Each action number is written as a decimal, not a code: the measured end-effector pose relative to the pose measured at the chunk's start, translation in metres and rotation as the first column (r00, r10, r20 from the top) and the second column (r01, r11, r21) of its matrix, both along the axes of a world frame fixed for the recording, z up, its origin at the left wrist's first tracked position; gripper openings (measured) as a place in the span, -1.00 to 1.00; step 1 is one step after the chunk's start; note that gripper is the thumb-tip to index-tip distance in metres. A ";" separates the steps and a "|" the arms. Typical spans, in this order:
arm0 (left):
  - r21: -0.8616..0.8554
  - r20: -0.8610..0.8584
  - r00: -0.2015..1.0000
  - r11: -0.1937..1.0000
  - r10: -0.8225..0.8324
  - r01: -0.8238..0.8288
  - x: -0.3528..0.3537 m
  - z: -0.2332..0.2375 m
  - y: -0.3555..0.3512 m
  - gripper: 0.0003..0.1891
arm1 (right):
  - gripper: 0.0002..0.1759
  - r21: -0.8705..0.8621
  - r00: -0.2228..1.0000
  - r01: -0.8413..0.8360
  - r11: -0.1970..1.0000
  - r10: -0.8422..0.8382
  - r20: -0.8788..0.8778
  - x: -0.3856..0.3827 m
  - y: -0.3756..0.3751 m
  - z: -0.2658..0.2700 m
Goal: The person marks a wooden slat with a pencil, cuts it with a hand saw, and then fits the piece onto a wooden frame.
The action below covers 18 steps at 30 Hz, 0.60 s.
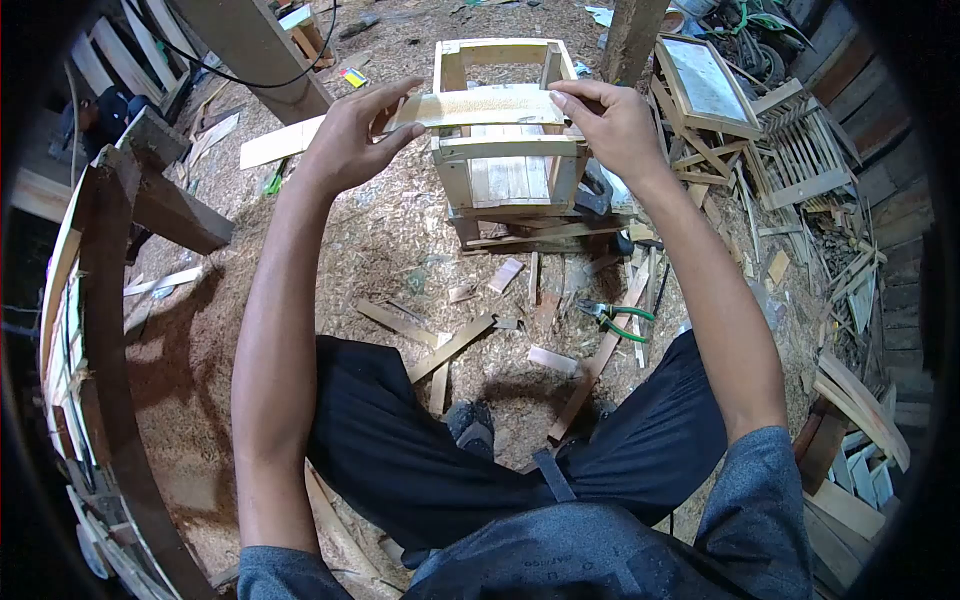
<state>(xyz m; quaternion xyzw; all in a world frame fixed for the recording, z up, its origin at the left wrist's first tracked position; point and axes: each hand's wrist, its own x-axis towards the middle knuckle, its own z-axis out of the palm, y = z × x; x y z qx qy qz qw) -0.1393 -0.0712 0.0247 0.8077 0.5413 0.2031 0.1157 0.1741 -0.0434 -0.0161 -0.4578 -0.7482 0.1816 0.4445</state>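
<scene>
A long, thin pale wooden slat lies across the upper part of a small wooden frame, and its far end sticks out to the left. My left hand grips the slat near its middle, fingertips at the upper edge and thumb at the lower edge. At the slat's right end, my right hand pinches it between thumb and fingers. Slatted boards show inside the box-like frame, which rests on some wood pieces. Part of the slat is hidden behind my left hand.
Green-handled pliers and wood offcuts lie on the sawdust-covered floor. Posts stand behind the frame. A curved wooden piece rises at left; a framed panel leans at right. Another person is at far left.
</scene>
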 end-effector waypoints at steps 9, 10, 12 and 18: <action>0.048 0.052 0.985 0.985 -0.167 0.164 -0.011 -0.006 0.007 -0.45 | -0.68 0.087 0.999 0.014 0.996 -0.017 0.034 -0.002 -0.006 0.006; 0.050 0.065 0.985 0.986 -0.160 0.157 -0.010 -0.002 0.004 -0.45 | -0.67 0.065 1.000 -0.004 0.998 0.004 -0.005 -0.002 -0.006 0.006; 0.049 0.127 0.980 0.988 -0.152 0.147 -0.009 0.000 0.002 -0.47 | -0.66 0.040 0.997 -0.032 0.999 0.035 -0.073 -0.001 -0.005 0.006; -0.024 0.115 0.990 0.996 -0.080 0.083 -0.001 0.012 -0.002 -0.50 | -0.63 -0.031 0.977 -0.073 0.997 0.065 -0.202 0.003 -0.009 0.013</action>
